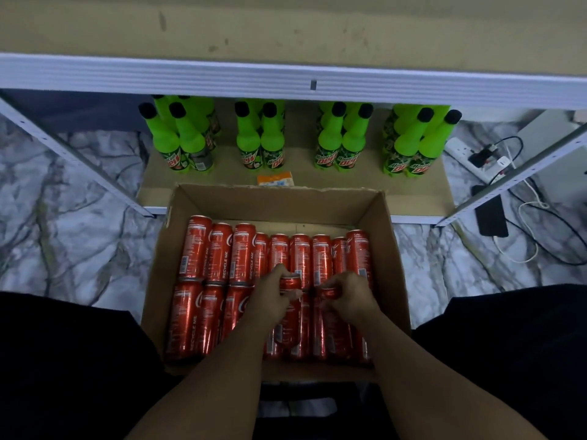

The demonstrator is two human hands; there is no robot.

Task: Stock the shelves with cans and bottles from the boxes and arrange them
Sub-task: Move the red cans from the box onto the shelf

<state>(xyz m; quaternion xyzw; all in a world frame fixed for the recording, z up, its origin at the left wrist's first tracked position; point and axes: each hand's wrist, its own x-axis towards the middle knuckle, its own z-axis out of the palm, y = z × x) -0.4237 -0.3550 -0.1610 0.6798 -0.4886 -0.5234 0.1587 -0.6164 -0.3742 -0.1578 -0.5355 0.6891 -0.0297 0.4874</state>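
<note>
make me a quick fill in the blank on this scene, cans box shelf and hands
1. The red cans lie on their sides inside a cardboard ____.
2. The green bottles on the lower shelf have ____ caps.
3. The left hand and the right hand each grip a ____.
4. The bottles stand in ____ separate clusters.

Missing words: box; black; can; four

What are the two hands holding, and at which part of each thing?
The left hand grips a red can near its top end; the right hand grips another red can, also near its top. Both cans are in the cardboard box.
</note>
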